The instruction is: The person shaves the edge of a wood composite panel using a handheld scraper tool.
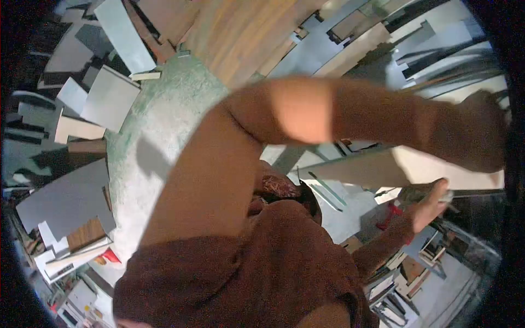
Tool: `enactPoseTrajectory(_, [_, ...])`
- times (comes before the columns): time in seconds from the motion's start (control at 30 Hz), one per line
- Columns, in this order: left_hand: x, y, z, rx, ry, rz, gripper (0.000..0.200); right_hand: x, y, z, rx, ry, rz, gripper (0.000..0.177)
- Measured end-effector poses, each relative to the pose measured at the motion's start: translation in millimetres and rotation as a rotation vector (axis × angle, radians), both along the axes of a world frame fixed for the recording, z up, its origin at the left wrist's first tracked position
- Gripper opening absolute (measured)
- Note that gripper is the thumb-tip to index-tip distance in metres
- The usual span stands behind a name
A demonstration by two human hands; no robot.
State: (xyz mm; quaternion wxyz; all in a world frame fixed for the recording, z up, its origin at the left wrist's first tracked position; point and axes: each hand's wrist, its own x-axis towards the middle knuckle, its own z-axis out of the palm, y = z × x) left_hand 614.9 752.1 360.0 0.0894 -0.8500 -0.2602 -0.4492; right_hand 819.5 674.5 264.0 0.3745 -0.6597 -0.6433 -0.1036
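My left arm bends across the view, and my left hand [482, 128] is at the far right, above the end of a long pale board [421, 167]. Shadow hides its fingers, so I cannot tell whether it is closed or holding the board. Below the board's lower edge is my right hand [430, 209], its fingers stretched out towards that edge. Whether the fingertips touch the board is unclear. Under my left forearm, the board runs leftwards, partly hidden.
Panels [112, 98] and a dark grey sheet [68, 199] lie at the left. Brown wooden sheets [240, 33] and stacked boards [350, 52] stand ahead. Offcuts [410, 273] lie at lower right. A narrow greenish strip [326, 192] is near my body.
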Motion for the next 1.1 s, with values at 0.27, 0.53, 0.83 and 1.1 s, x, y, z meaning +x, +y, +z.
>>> enactPoseTrajectory(0.27, [-82.3, 14.0, 75.6, 0.075, 0.213, 0.123, 0.031, -111.8, 41.8, 35.2, -0.081, 1.012, 0.426, 0.044])
enactPoseTrajectory(0.53, [-123.5, 29.6, 42.8, -0.094, 0.374, 0.29, 0.045, -192.2, 81.3, -29.2, -0.09, 1.031, 0.68, 0.043])
enactPoseTrajectory(0.83, [-170.6, 82.5, -36.2, -0.089, 0.23, 0.209, 0.04, -243.5, 118.3, -119.1, -0.037, 1.001, 0.468, 0.047])
enactPoseTrajectory(1.1, [-157.1, 97.4, -60.6, 0.122, 0.358, 0.232, 0.037, -230.1, 129.5, -132.9, -0.136, 0.992, 0.489, 0.04])
